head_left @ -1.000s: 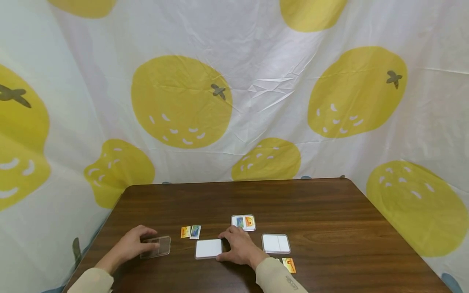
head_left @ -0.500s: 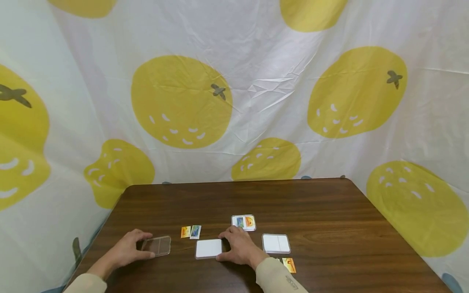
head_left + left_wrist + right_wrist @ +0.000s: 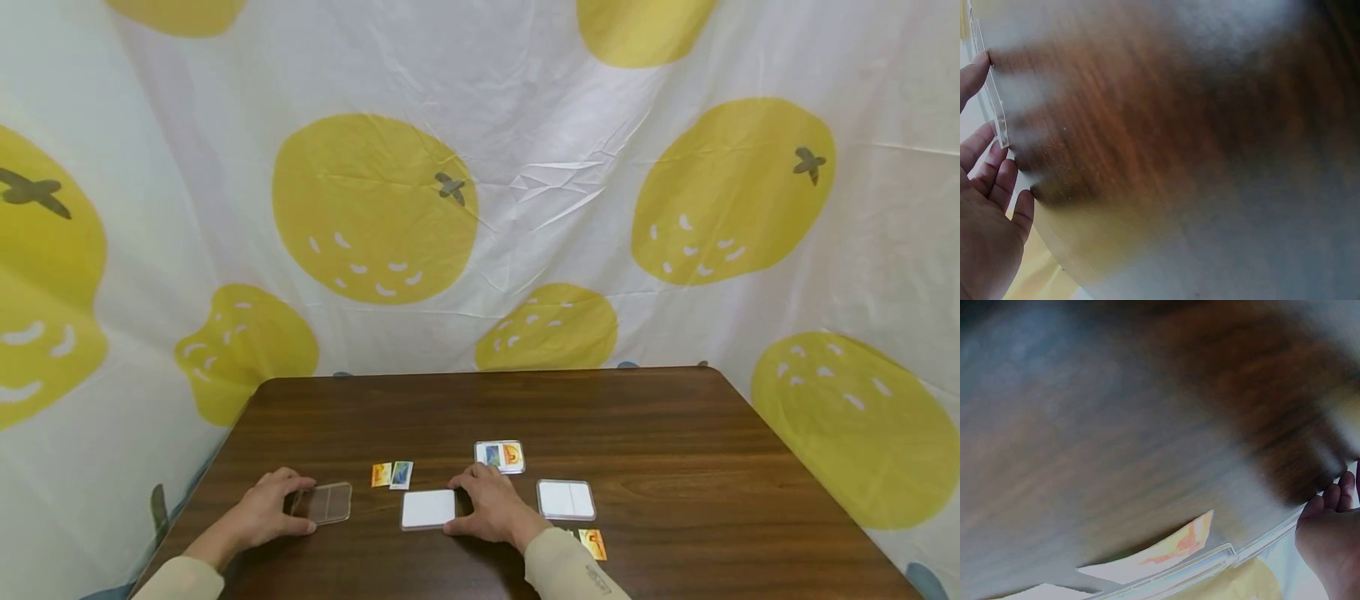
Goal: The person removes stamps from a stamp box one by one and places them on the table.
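In the head view my left hand holds a clear plastic case lid by its left end, thumb at the near edge and fingers at the far edge. The left wrist view shows the lid edge-on between thumb and fingers. My right hand grips the right end of a clear case with a white insert, again thumb near and fingers far. Left of its far side lie two small picture cards, one orange and one blue-green.
Behind the right hand lies a case with two picture cards. A white divided case is to its right, with an orange card nearer me, partly beside the sleeve. The brown wooden table ends at a lemon-print curtain.
My left hand has slid from over the lid to its left end, and its thumb now sits at the near edge. The right hand and the cases stay put.
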### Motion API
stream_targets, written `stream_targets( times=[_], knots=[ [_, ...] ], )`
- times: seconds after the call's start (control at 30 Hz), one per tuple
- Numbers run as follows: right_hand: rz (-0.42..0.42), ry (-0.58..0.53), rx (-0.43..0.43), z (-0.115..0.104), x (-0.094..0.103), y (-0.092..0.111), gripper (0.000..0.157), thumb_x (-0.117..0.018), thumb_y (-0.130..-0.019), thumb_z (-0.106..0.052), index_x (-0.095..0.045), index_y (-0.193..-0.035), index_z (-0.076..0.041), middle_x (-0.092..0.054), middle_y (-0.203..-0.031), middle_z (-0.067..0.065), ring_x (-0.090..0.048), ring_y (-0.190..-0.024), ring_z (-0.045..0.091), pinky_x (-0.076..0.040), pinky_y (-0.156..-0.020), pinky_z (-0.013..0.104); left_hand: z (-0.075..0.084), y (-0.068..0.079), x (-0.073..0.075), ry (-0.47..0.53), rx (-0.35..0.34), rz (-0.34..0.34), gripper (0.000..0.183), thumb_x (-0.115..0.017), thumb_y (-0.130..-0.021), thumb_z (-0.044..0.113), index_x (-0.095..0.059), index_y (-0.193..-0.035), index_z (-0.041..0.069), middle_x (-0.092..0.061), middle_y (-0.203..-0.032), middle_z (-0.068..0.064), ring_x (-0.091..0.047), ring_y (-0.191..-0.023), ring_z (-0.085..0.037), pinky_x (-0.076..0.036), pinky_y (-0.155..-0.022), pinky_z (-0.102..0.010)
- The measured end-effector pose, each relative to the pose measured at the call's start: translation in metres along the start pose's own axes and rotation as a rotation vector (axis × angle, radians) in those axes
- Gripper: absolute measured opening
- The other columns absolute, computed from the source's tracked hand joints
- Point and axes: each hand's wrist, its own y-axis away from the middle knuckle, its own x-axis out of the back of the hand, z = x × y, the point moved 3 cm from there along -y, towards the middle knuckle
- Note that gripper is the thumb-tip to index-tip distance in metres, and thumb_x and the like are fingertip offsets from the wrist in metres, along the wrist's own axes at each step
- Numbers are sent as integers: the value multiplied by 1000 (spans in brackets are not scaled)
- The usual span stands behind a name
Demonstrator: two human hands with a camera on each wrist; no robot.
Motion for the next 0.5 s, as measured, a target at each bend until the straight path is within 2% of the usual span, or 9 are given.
stream_targets(
  times=[0.33,0.5],
  knots=[
    [3,1,1,0,0,-1,60,-79,-79,-51,-64,-127,-18,-53,-121,2,-47,-118,25,-36,-101,49,5,0,2,-31,-15,14,60,-87,-73,38,-67,-120,6,-58,-109,-1,-52,-104,-27,-45,-86,-49],
    [6,-6,3,-2,0,0,59,-79,-79,-49,-64,-126,-17,-53,-121,2,-47,-116,24,-36,-101,48,10,-1,2,-35,-43,47,58,-87,-72,40,-68,-116,6,-58,-107,-1,-52,-102,-27,-46,-85,-49]
  ],
)
